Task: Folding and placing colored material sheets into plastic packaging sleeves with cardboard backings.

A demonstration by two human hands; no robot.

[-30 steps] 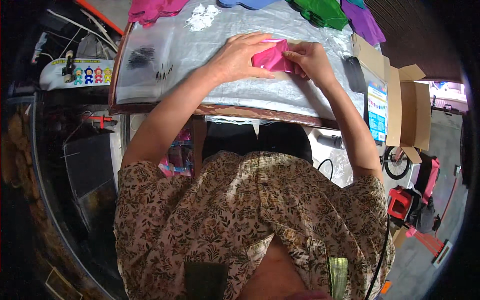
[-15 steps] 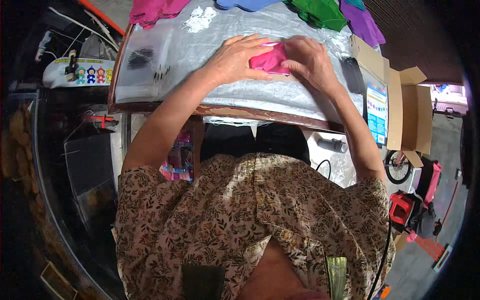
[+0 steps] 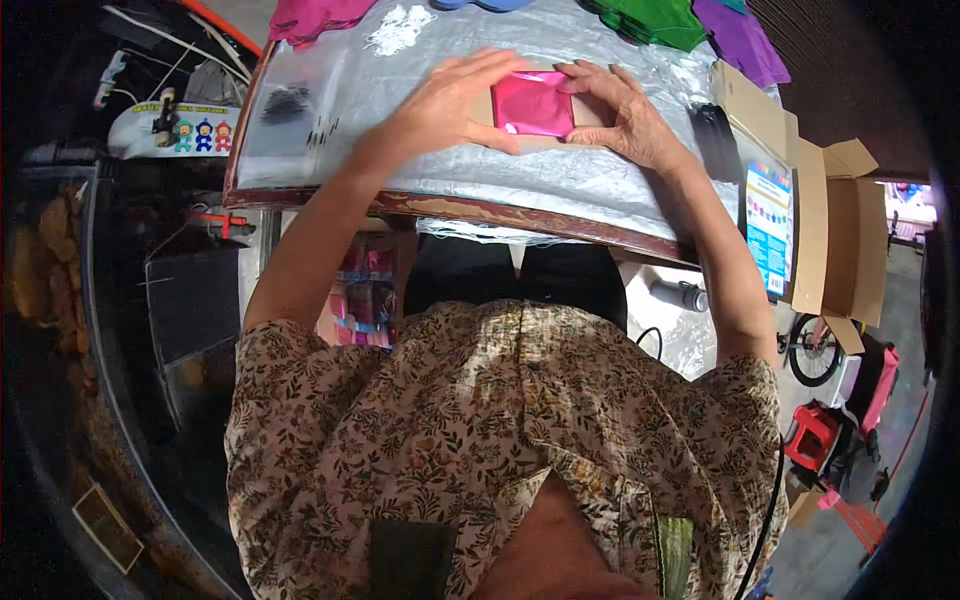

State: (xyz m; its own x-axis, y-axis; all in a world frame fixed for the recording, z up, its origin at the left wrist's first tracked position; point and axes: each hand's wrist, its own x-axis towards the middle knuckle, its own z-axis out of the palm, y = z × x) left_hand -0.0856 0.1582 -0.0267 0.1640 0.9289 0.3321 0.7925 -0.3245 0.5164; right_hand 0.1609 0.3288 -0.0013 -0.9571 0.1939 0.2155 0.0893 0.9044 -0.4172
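A flat, square pink packet [image 3: 533, 105], shiny like plastic film, lies on a piece of brown cardboard [image 3: 483, 110] on the table. My left hand [image 3: 440, 105], somewhat blurred, rests at the cardboard's left side with its fingers and thumb apart. At the packet's right side is my right hand [image 3: 632, 118]. Its fingertips press on the upper right corner and its thumb on the lower right one. The packet's right edge is partly hidden by that hand.
Silvery sheeting [image 3: 400, 165] covers the table. Along the far edge lie pink [image 3: 315, 18], green [image 3: 655, 22] and purple [image 3: 742, 42] cloth pieces, with white strings [image 3: 400, 30] nearby. On the right stand a black roll-like object [image 3: 715, 140] and an open cardboard box [image 3: 835, 240].
The pink packet looked crumpled and partly covered by both hands; now it lies flat and square. My left hand has drawn left and my right hand sits at the packet's right edge.
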